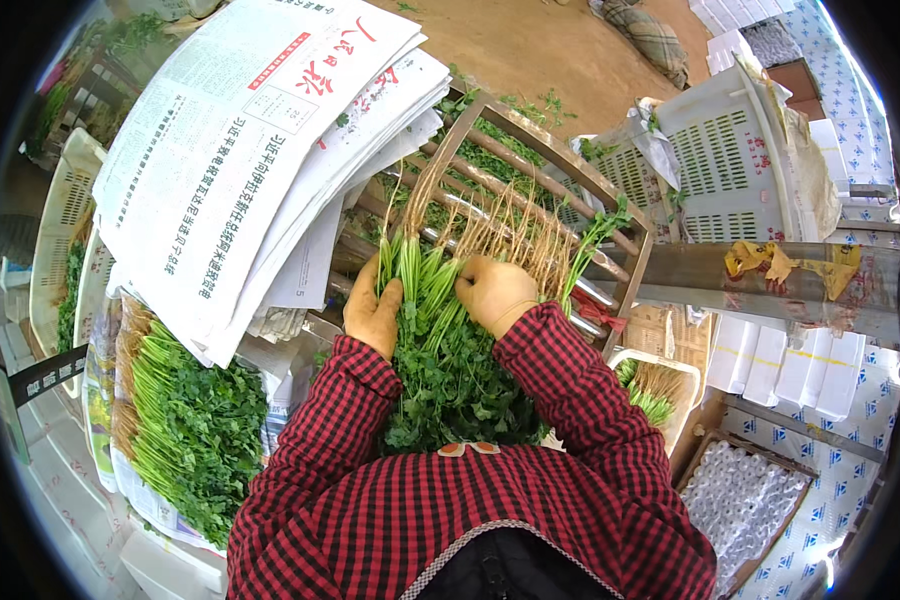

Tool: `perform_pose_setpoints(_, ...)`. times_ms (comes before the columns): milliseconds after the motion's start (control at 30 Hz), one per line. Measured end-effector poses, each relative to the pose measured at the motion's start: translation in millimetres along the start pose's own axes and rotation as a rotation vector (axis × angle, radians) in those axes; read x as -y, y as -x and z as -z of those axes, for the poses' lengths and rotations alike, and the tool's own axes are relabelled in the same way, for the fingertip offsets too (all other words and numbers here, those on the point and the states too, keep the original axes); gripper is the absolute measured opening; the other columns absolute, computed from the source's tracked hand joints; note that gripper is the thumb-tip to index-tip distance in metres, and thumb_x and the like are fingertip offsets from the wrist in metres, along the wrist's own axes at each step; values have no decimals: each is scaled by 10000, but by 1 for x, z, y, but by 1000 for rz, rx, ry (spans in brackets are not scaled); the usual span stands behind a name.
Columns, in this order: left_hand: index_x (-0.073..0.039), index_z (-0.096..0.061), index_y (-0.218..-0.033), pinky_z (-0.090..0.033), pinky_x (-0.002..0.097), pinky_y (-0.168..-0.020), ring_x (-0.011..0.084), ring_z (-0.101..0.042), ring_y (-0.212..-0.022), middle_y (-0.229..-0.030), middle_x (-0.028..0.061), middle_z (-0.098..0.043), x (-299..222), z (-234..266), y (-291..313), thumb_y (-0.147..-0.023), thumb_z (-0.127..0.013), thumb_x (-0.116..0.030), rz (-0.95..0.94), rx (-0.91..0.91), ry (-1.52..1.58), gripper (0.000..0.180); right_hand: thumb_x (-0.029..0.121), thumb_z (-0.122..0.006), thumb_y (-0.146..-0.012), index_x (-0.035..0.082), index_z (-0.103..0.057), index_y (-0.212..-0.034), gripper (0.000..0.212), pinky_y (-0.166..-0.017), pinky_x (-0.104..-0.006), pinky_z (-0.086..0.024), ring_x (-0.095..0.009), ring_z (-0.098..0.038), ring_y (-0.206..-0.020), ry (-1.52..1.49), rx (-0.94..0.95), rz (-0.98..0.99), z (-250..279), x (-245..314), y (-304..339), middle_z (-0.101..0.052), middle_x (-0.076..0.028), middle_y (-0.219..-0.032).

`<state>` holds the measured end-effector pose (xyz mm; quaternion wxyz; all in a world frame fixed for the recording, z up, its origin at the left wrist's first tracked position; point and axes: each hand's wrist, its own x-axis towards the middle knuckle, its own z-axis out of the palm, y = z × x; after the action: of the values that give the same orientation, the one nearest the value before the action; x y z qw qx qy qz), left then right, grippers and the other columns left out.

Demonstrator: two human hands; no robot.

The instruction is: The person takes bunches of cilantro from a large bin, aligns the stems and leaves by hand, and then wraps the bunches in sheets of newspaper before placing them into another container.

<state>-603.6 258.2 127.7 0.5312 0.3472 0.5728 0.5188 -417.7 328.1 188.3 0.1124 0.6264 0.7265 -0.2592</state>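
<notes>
Both hands close on one bunch of leafy green herbs [440, 350] over a slatted wooden rack [570, 170] — the left hand [372, 312] cupping the stems from the left, the right hand [494, 292] clamped over them from the right, the two hands level with each other and equally near. The bunch runs lengthwise away from the person: pale roots [490, 225] fan out toward the far edge of the rack, beyond the fingertips, while the dark leaves hang back toward the red-and-black checked sleeves and chest. The hands grip it at the stems, between root and leaf.

Left of the hands, a thick stack of newspapers [240, 160] overhangs the rack's near-left corner. Below that, more herb bunches [185, 420] lie packed on paper, leaves toward the person. To the right stands a white plastic crate [730, 150], and near the lower right a small tray [660, 385] holds further stems — just beside the right elbow.
</notes>
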Motion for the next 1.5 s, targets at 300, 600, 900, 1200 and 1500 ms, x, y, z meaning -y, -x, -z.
perform_pose_setpoints(300, 13, -464, -1506, -440, 325, -1094, 195, -574, -1259, -1401, 132, -609, -2, -1, 1, -1011, -566, 3, 41, -16, -89, 506, 209, -692, -963, 37, -697, -1018, 181, -383, -246, -423, -100, -559, -450, -1128, 164, -217, 34, 14, 40, -606, -29, -609)
perform_pose_setpoints(600, 16, -469, -1500, -439, 329, -1093, 210, -591, -1246, -1391, 151, -612, 18, 3, -1, -1009, -572, -51, -8, 6, 5, 506, 186, -730, -948, -30, -702, -961, 219, -389, -266, -455, -130, -598, -437, -833, 393, -144, 26, 25, 27, -668, -86, -625)
perform_pose_setpoints(900, 20, -471, -1492, -411, 339, -1125, 225, -564, -1293, -1421, 161, -590, -8, -2, 3, -995, -577, -64, -29, 52, -150, 516, 277, -633, -1002, 20, -684, -899, 281, -387, -273, -369, -112, -449, -382, -1117, 443, -127, 66, -6, 9, -520, -6, -501)
perform_pose_setpoints(1200, -2, -511, -1471, -437, 382, -1132, 312, -582, -1322, -1437, 209, -592, -15, -10, 4, -847, -805, -147, -116, 38, -455, 704, 348, -602, -1024, 101, -665, -1116, 271, -525, -257, -511, -132, -550, -550, -2468, -170, 512, 118, -98, -38, -627, 17, -739)
perform_pose_setpoints(1500, 0, -518, -1464, -455, 380, -1099, 275, -589, -1295, -1410, 199, -610, -29, -18, 9, -883, -768, -96, -91, 5, -548, 640, 301, -664, -1012, 51, -563, -1418, 488, -574, -271, -510, -124, -659, -693, -1225, -372, -410, 7, -168, 105, -723, -99, -873)
